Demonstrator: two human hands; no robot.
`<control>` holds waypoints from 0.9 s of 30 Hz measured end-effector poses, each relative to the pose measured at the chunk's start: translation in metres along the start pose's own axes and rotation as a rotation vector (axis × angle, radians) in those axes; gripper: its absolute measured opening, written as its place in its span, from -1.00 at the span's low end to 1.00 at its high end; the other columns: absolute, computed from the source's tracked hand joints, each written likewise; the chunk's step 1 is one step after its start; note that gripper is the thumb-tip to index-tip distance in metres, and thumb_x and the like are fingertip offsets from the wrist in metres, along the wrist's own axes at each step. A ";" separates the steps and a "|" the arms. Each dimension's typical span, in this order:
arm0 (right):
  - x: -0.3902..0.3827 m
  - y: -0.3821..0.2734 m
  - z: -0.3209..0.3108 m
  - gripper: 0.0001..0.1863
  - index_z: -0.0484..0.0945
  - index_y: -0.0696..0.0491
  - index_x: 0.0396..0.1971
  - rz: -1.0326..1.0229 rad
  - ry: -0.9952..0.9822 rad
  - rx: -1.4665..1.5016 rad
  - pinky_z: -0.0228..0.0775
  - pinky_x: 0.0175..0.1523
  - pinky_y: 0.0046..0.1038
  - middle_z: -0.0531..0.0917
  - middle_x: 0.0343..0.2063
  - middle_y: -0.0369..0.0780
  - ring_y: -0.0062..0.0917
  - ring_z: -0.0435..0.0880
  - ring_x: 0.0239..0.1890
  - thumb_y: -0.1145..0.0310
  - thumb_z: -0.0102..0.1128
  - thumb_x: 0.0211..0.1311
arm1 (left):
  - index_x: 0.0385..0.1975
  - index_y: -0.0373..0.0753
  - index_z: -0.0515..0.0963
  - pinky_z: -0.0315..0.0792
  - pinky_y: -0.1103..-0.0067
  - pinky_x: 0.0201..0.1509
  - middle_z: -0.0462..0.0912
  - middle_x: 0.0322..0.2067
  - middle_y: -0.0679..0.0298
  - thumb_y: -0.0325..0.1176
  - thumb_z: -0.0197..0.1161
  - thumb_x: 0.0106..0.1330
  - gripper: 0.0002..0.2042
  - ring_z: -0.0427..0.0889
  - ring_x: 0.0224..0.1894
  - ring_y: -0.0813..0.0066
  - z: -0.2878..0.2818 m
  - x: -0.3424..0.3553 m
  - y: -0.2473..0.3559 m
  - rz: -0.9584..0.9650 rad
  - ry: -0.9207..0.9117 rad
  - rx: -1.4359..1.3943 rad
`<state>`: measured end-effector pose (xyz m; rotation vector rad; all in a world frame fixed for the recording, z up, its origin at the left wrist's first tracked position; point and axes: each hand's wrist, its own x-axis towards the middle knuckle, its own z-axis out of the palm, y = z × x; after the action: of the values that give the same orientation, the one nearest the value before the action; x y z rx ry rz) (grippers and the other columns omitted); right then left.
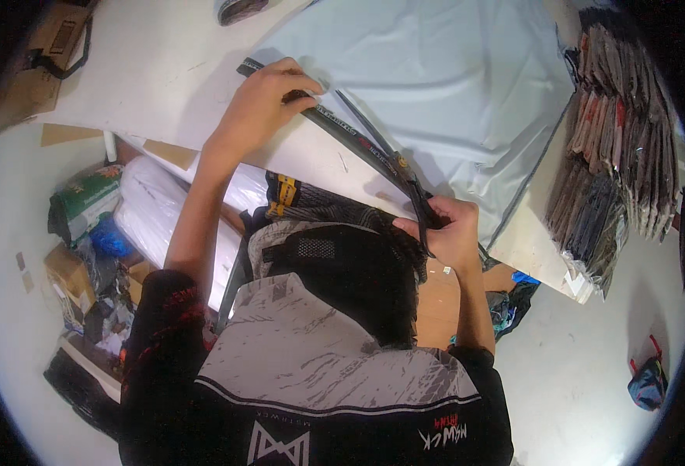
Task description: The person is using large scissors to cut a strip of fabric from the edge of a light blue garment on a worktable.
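Observation:
On the white tabletop, a long black strip with printed markings (339, 124) runs along the front edge of a pale blue-grey fabric (459, 78). My left hand (261, 105) has its fingers closed on the strip near its upper-left end. My right hand (447, 229) grips black scissors (420, 210) by the handles at the table's front edge. Their long blades point up-left, lying close alongside the strip, with the tips near my left fingers. The strip's lower end is partly hidden around my right hand.
Stacked bagged flat items (614, 132) line the right of the table (125, 70). A cardboard box (51, 39) sits at upper left. Below the table are white wrapped rolls (156, 217), boxes, bags and dark patterned fabric (327, 202). A small bag (645, 384) lies on the right floor.

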<state>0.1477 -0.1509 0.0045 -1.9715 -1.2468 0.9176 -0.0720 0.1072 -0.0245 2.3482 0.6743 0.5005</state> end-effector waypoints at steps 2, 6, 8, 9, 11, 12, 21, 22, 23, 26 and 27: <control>0.002 -0.002 -0.001 -0.52 0.47 0.14 -0.75 -0.024 -0.014 -0.039 0.11 -0.60 -0.53 0.31 -0.83 -0.30 -0.62 0.19 -0.72 0.18 0.65 -0.20 | -0.18 -0.27 0.60 0.45 0.46 -0.25 0.56 -0.32 0.19 -0.45 0.31 0.22 -0.81 0.56 -0.38 0.22 -0.001 0.003 0.002 -0.042 -0.023 0.002; 0.004 -0.003 0.001 -0.50 0.45 0.15 -0.74 -0.021 -0.042 -0.083 0.15 -0.59 -0.51 0.32 -0.82 -0.26 -0.58 0.23 -0.74 0.16 0.65 -0.20 | -0.26 -0.32 0.57 0.44 0.46 -0.25 0.54 -0.34 0.19 -0.46 0.27 0.24 -0.87 0.55 -0.38 0.21 0.001 0.008 0.001 -0.025 -0.031 0.052; 0.006 -0.011 0.001 -0.50 0.44 0.15 -0.75 -0.041 -0.039 -0.104 0.17 -0.59 -0.50 0.35 -0.81 -0.24 -0.55 0.26 -0.74 0.16 0.64 -0.21 | -0.28 -0.33 0.56 0.44 0.46 -0.25 0.56 -0.33 0.19 -0.46 0.26 0.25 -0.89 0.56 -0.38 0.23 0.000 0.007 0.001 -0.037 -0.032 0.039; 0.007 -0.015 0.002 -0.49 0.44 0.16 -0.75 -0.061 -0.038 -0.126 0.19 -0.58 -0.48 0.38 -0.81 -0.23 -0.51 0.29 -0.74 0.15 0.64 -0.21 | -0.30 -0.34 0.54 0.43 0.47 -0.25 0.57 -0.31 0.18 -0.47 0.25 0.26 -0.91 0.56 -0.37 0.24 -0.001 0.006 0.001 -0.051 -0.033 0.024; 0.009 -0.019 0.002 -0.49 0.44 0.16 -0.75 -0.067 -0.043 -0.157 0.20 -0.58 -0.47 0.40 -0.79 -0.21 -0.47 0.33 -0.74 0.14 0.64 -0.21 | -0.29 -0.33 0.55 0.43 0.49 -0.24 0.59 -0.29 0.19 -0.48 0.25 0.26 -0.91 0.57 -0.36 0.26 -0.007 0.007 -0.001 -0.148 -0.040 -0.086; 0.010 -0.021 0.002 -0.50 0.45 0.16 -0.75 -0.071 -0.046 -0.189 0.22 -0.57 -0.45 0.43 -0.78 -0.19 -0.42 0.37 -0.73 0.14 0.63 -0.21 | -0.28 -0.32 0.55 0.43 0.50 -0.23 0.61 -0.26 0.19 -0.48 0.25 0.26 -0.91 0.57 -0.34 0.28 -0.009 0.007 -0.001 -0.241 -0.049 -0.198; 0.009 -0.026 0.009 -0.57 0.53 0.11 -0.63 -0.238 0.047 -0.388 0.38 -0.54 -0.39 0.55 -0.68 -0.22 -0.30 0.56 -0.68 0.11 0.59 -0.16 | -0.12 -0.17 0.67 0.29 0.29 0.19 0.60 0.01 0.23 -0.34 0.35 0.19 -0.75 0.48 0.13 0.18 0.010 -0.041 0.019 -0.071 0.296 0.319; 0.009 -0.025 0.010 -0.57 0.53 0.11 -0.63 -0.238 0.042 -0.390 0.38 -0.54 -0.39 0.55 -0.68 -0.22 -0.30 0.56 -0.68 0.11 0.59 -0.16 | 0.00 -0.11 0.64 0.14 0.19 0.35 0.47 0.22 0.26 -0.34 0.31 0.24 -0.69 0.36 0.29 0.18 0.015 -0.048 0.017 -0.120 0.226 0.312; 0.009 -0.023 0.012 -0.59 0.53 0.10 -0.62 -0.267 0.064 -0.415 0.37 -0.56 -0.38 0.55 -0.67 -0.23 -0.30 0.56 -0.68 0.13 0.58 -0.15 | 0.00 -0.11 0.64 0.14 0.19 0.35 0.47 0.22 0.26 -0.34 0.31 0.24 -0.69 0.36 0.29 0.18 0.017 -0.052 0.019 -0.128 0.226 0.311; 0.006 -0.025 0.013 -0.61 0.54 0.11 -0.61 -0.275 0.081 -0.449 0.38 -0.54 -0.37 0.55 -0.66 -0.22 -0.29 0.57 -0.64 0.18 0.60 -0.17 | 0.10 -0.06 0.60 0.01 0.11 0.44 0.37 0.31 0.21 -0.34 0.28 0.28 -0.64 0.25 0.39 0.16 0.027 -0.056 0.029 -0.188 0.236 0.351; 0.005 -0.024 0.012 -0.61 0.54 0.12 -0.61 -0.253 0.084 -0.458 0.39 -0.51 -0.37 0.54 -0.65 -0.20 -0.28 0.58 -0.60 0.22 0.62 -0.20 | 0.10 -0.06 0.60 0.01 0.11 0.44 0.37 0.31 0.21 -0.34 0.28 0.28 -0.64 0.25 0.39 0.16 0.028 -0.056 0.030 -0.196 0.233 0.354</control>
<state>0.1272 -0.1360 0.0160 -2.0939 -1.7246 0.4443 -0.0922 0.0413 -0.0346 2.5319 1.1725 0.6127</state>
